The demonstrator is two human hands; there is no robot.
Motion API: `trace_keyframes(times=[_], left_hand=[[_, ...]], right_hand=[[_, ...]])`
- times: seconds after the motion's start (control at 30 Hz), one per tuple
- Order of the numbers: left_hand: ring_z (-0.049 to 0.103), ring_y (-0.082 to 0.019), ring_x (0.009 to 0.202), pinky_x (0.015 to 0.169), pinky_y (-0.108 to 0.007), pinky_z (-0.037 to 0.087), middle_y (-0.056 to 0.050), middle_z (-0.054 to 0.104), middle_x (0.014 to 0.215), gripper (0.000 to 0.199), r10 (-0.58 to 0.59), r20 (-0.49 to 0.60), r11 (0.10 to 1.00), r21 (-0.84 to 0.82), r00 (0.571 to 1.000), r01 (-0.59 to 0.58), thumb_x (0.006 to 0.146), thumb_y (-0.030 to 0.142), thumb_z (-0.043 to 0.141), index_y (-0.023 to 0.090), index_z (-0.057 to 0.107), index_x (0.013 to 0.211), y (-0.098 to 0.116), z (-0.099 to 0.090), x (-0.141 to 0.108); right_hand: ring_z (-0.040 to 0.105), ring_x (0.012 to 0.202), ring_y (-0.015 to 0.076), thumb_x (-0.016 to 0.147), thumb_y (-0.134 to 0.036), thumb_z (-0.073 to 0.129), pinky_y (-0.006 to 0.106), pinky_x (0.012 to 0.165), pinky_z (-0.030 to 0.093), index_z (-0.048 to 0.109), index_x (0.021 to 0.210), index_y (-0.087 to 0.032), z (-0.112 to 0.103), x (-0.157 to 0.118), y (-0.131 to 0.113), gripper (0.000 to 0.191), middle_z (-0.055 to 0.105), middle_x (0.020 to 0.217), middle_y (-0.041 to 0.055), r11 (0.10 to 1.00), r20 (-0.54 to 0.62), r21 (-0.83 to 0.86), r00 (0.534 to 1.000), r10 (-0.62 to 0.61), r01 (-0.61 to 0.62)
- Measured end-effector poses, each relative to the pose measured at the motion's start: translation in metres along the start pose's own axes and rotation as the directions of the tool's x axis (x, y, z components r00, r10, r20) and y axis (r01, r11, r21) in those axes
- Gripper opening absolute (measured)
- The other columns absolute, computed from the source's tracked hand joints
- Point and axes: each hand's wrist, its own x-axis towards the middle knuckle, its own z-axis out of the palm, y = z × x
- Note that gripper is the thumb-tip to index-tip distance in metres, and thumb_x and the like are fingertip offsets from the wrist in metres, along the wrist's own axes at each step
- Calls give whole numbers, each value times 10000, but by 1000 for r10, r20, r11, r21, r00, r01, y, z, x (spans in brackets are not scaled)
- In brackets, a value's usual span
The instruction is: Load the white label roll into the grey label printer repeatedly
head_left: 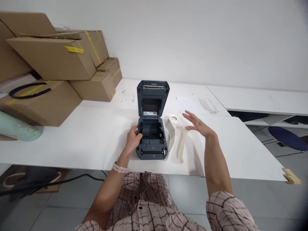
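Observation:
A dark label printer (151,140) stands on the white table with its lid (153,99) tipped up and back. Its inner bay looks bare. My left hand (134,137) grips the printer's left side wall, thumb over the rim and fingers outside. To the printer's right lies a small roll of white labels (172,118), with a strip hanging loose from it towards me. A second, cream strip of paper (181,147) lies a little further right. Over the top end of that strip my right hand (198,124) hovers, fingers spread, holding nothing that I can see.
Cardboard boxes (55,59) are stacked at the left, one with a black headband (30,90) on it. A mint-green bottle (20,126) lies near them. Behind the labels are a white sheet (185,105) and a crumpled clear piece (209,106). A blue stool (287,138) stands at right.

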Motion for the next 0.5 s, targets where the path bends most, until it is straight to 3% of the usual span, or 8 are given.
trace_keyframes(times=[0.07,0.13,0.2,0.27,0.33,0.4,0.47,0.5], left_hand=[[480,-133,622,632,-263,413,50,467,665,542,4,-1,1000,13,1000,-4,659,130,632,141,649,1201,1,0,-1],[474,-130,615,623,-259,413,51,463,662,538,11,-5,1000,25,1000,-10,666,122,630,139,651,1204,2,0,-1],[468,-127,611,617,-256,410,53,458,660,540,11,-13,1000,23,1000,-11,665,117,631,137,651,1204,1,1,0],[461,-125,607,611,-253,405,54,453,658,540,9,-16,1000,12,1000,-9,664,116,632,137,651,1203,0,1,0],[449,-123,601,603,-252,393,54,450,658,533,14,-14,1000,12,1000,-14,666,121,631,141,653,1198,-2,1,1],[438,-122,599,593,-252,374,54,446,657,520,26,-10,999,29,1000,-26,670,129,623,142,655,1189,-2,1,1],[433,-122,602,587,-253,358,53,443,659,514,30,-9,999,45,1000,-30,675,137,609,139,652,1188,-2,1,1],[429,-122,601,584,-254,352,54,439,658,514,26,-13,999,48,1000,-25,675,140,604,135,651,1186,-1,1,1]], right_hand=[[272,1552,277,758,-358,825,487,1153,414,359,1531,-439,-4,-21,13,906,370,1649,39,999,-29,39,999,30,-28],[422,1466,300,730,-393,845,476,1105,460,486,1461,-380,3,-30,29,815,480,1578,67,995,-50,67,996,81,-77],[618,1244,303,716,-461,848,457,996,531,622,1316,-292,17,-30,42,663,641,1401,100,986,-63,115,990,125,-117],[700,996,266,720,-533,835,429,892,565,685,1165,-244,28,-27,44,551,742,1153,93,975,-82,205,992,101,-82],[698,858,232,728,-594,816,411,856,565,692,1104,-242,34,-25,28,529,745,953,59,951,-107,301,994,-38,69],[682,813,216,776,-627,766,410,872,555,674,1157,-249,37,-24,-5,544,713,855,36,915,-77,318,968,-237,249],[678,840,213,867,-595,691,405,885,542,633,1261,-244,47,-19,-49,531,712,886,43,913,67,219,928,-366,345],[680,894,217,914,-544,657,388,873,537,606,1309,-241,56,-14,-71,501,723,977,61,930,173,112,915,-365,350]])
